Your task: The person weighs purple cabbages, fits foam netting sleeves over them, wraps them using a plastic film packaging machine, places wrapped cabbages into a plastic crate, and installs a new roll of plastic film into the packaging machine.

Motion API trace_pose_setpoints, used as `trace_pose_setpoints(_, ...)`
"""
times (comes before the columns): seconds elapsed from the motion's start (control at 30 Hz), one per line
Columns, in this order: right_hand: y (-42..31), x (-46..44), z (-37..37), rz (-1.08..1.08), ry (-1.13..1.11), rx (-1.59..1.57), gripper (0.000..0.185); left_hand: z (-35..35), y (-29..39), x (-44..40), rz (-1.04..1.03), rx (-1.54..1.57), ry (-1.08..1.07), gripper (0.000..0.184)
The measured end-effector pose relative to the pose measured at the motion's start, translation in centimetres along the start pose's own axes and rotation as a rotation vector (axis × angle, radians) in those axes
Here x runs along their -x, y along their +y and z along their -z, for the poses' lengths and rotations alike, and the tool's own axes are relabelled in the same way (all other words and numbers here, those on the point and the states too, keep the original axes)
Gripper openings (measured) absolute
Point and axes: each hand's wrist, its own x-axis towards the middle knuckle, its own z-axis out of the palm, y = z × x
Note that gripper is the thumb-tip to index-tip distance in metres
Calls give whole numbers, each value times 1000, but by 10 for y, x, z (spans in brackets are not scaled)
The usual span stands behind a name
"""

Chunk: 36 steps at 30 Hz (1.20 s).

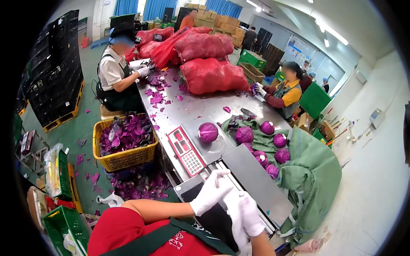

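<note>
In white gloves, my left hand (212, 194) and my right hand (251, 215) are close together in front of my body. A limp white cloth (234, 209), perhaps another glove, hangs between them, and the fingers of both hands are closed on it. Just beyond lie the metal rails and flat plate (258, 181) of a machine at the table's end. A scale with a red keypad panel (186, 151) stands past my left hand, and one purple cabbage (208, 132) rests on its metal pan. Several more purple cabbages (244, 135) sit on a green cloth sack (311, 170) at the right.
Red mesh sacks (213, 76) are piled on the metal table (171, 109). Two gloved co-workers sit on either side of it. A yellow basket (124, 155) of purple leaves stands left, with loose leaves on the floor. Black crates (55, 72) are stacked farther left.
</note>
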Motion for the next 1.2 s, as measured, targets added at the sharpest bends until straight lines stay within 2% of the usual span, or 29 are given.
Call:
trace_pose_setpoints(0.03,-30,4,-19,-132,72,-219,26,4,11,-2,159,91,23,24)
trace_pose_setpoints(0.07,-31,-4,-17,5,75,-40,28,11,11,-8,181,137,-12,21)
trace_pose_setpoints(0.17,-6,-25,-33,146,175,140,34,18,19,-15,303,232,-124,14)
trace_pose_setpoints(0.23,33,-48,-33,385,253,436,38,23,0,-17,-20,-26,-143,13)
trace_pose_setpoints(0.27,34,-55,-53,282,298,-90,35,27,-1,-22,-204,-190,-47,13)
trace_pose_setpoints(0.3,34,-59,-56,165,251,-231,23,36,2,-33,-425,-441,32,14)
trace_pose_setpoints(0.37,38,-74,-65,159,244,-297,12,54,10,-55,-622,-486,-30,13)
trace_pose_setpoints(0.4,42,-83,-68,157,308,-293,11,63,1,-60,-351,-118,-125,9)
trace_pose_setpoints(0.43,42,-93,-80,128,440,-182,11,65,12,-61,15,15,-28,8)
trace_pose_setpoints(0.5,34,-109,-66,400,442,747,9,85,4,-88,46,75,-122,16)
trace_pose_setpoints(0.53,21,-118,-48,388,255,1358,9,90,5,-94,336,331,-213,23)
trace_pose_setpoints(0.57,9,-128,-47,370,249,1357,9,104,8,-97,490,317,-396,29)
trace_pose_setpoints(0.6,-6,-136,-50,127,408,457,6,119,-12,-99,698,295,-546,29)
trace_pose_setpoints(0.63,-9,-147,-46,-9,432,8,5,131,-20,-102,904,270,-702,30)
trace_pose_setpoints(0.67,-13,-159,-42,-118,530,-449,3,150,-25,-108,1059,219,-713,30)
trace_pose_setpoints(0.7,-3,-171,-30,-206,407,-193,7,169,-70,-112,864,161,-527,22)
trace_pose_setpoints(0.73,1,-182,-24,-294,283,59,11,175,-14,-143,868,-24,-488,15)
trace_pose_setpoints(0.77,2,-197,-33,-290,192,435,19,189,-20,-166,555,-349,-391,15)
trace_pose_setpoints(0.8,-25,-224,-53,-353,65,1063,26,201,-37,-194,352,-371,-192,24)
trace_pose_setpoints(0.83,24,-240,-11,40,120,888,23,210,-38,-224,156,-441,-54,31)
trace_pose_setpoints(0.87,38,-280,16,462,-59,1403,21,213,-30,-249,122,-576,45,35)
trace_pose_setpoints(0.9,18,-303,7,46,217,1147,26,215,-22,-273,84,-708,147,39)
trace_pose_setpoints(0.93,12,-335,12,-25,331,1076,33,224,-34,-297,114,-755,149,41)
trace_pose_setpoints(0.97,4,-358,4,93,482,1133,35,234,-51,-318,145,-801,158,43)
trace_pose_setpoints(1.0,6,-379,6,23,559,1147,38,239,-63,-331,183,-794,111,42)
trace_pose_setpoints(1.03,29,-400,24,39,587,1065,42,238,-74,-333,185,-788,105,42)
trace_pose_setpoints(1.1,48,-410,26,-217,436,882,45,237,-86,-337,56,-1337,-102,34)
trace_pose_setpoints(1.13,109,-417,64,-113,283,836,41,227,-80,-329,63,-1344,-154,31)
trace_pose_setpoints(1.2,132,-410,56,-173,316,250,32,225,-95,-317,-155,-1319,-159,21)
